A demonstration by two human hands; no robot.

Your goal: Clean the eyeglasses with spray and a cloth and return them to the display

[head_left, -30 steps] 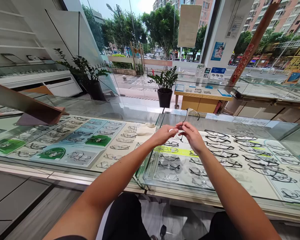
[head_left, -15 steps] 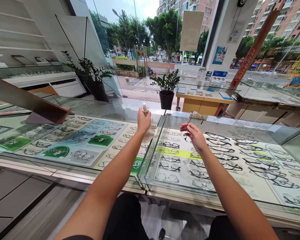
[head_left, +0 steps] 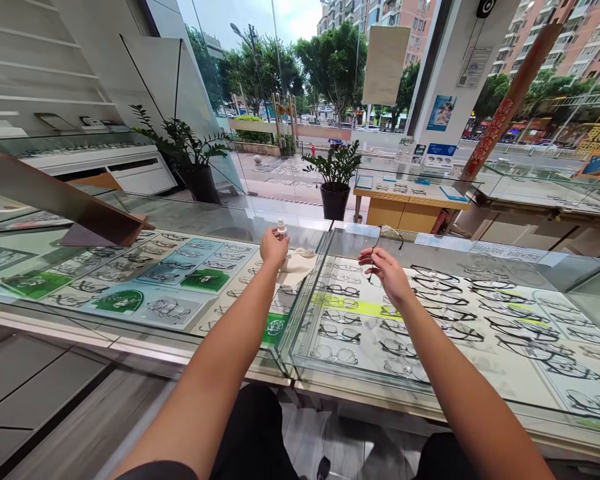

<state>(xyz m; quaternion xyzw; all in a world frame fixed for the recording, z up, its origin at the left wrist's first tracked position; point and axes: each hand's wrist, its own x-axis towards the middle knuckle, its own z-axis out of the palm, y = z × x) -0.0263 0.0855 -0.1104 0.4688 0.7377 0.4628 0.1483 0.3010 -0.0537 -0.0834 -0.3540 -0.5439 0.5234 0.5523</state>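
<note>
My left hand (head_left: pixel 275 247) is closed round a small white-topped spray bottle (head_left: pixel 281 228), held upright at the glass counter; its lower part is hidden by my fingers. Just right of that hand, a cream cloth (head_left: pixel 299 265) lies crumpled on the glass. My right hand (head_left: pixel 386 268) pinches a pair of thin-framed eyeglasses (head_left: pixel 391 231) above the right-hand case, with the temples pointing up and away. Part of the frame is behind my fingers.
Under the glass of the display case (head_left: pixel 300 381) lie rows of eyeglasses (head_left: pixel 340 332). A brown slanted board (head_left: pixel 80 207) stands at the left. Potted plants (head_left: pixel 335 197) stand beyond the counter, before the window. A wooden table (head_left: pixel 405 207) is farther back.
My left hand has moved left and down with the spray bottle, away from the cloth, which shows more now. My right hand keeps the eyeglasses nearly in place.
</note>
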